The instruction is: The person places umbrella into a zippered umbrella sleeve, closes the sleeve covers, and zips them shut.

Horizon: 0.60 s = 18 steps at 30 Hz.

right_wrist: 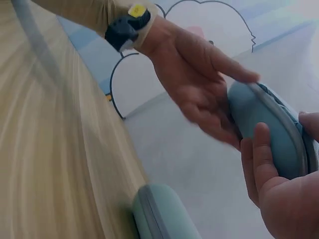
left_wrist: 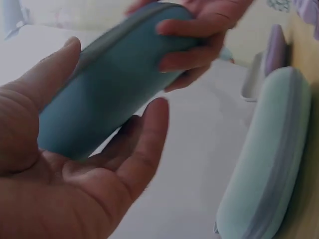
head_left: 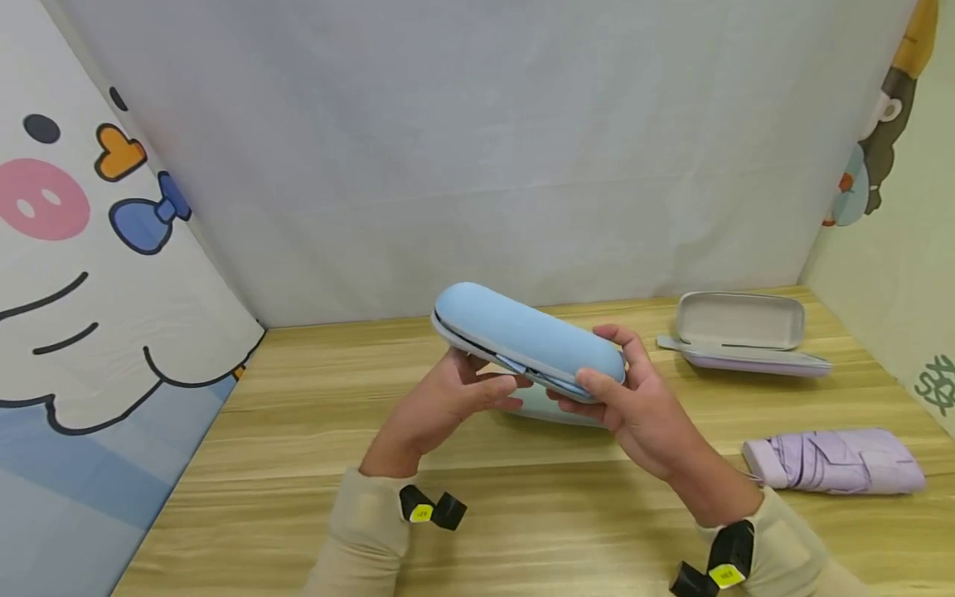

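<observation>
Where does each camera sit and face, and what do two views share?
Head: head-worn, facing forward and down at the blue case; left hand, right hand and both sleeves show.
Left wrist: on that wrist, facing the blue case and right hand; both hands show, no sleeve.
Right wrist: on that wrist, facing the blue case and left hand; both hands and left sleeve show.
Wrist views share the blue case and mint case.

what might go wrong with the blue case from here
The blue case is up in the air, gripped by the right hand at one end, while the left hand looks loose at the other, so it could tip or slip. The green case lies on the table below and might get bumped by a drop. A dark gap shows along the blue case's seam, so it may open while handled.
</observation>
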Motion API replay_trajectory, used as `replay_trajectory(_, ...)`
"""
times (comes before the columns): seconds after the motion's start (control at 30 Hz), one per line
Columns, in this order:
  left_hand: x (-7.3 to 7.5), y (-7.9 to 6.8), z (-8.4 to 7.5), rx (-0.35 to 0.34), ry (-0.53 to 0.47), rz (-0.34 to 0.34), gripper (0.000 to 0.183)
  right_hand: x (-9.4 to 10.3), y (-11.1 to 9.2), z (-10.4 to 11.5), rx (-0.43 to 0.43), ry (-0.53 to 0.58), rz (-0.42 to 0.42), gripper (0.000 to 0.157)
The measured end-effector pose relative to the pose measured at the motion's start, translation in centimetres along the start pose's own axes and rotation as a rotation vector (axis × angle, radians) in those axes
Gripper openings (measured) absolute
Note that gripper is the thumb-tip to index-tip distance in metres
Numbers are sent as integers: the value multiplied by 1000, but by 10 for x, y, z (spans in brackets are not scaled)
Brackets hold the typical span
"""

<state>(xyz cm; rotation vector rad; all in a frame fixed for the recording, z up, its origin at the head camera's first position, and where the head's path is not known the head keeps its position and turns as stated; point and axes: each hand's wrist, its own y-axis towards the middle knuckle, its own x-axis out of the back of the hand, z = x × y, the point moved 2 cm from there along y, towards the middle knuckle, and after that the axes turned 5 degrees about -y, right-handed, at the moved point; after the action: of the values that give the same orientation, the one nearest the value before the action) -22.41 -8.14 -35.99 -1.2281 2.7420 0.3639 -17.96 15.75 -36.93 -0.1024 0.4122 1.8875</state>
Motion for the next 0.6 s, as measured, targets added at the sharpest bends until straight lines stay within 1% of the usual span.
replay_trajectory(0.07,-5,3,2,-27,49,-22,73,-3,-1,-1,-4,37,22,40)
replay_trajectory(0.13,-8,4,3,-50,89,-64,72,-5,-2,-1,-8,59,44,37)
replay_trajectory(0.23,-11,5,4,-81,109,-111,69,-6,-4,1,-21,80,63,25)
replay_trajectory(0.33,-13,7,4,-118,121,-137,70,-7,-6,5,-36,85,75,18)
replay_trajectory(0.5,-16,9,5,-207,139,-155,69,-9,-7,7,-51,87,62,23)
replay_trajectory(0.6,-16,10,5,-235,160,-165,65,-11,-6,4,-51,99,36,27)
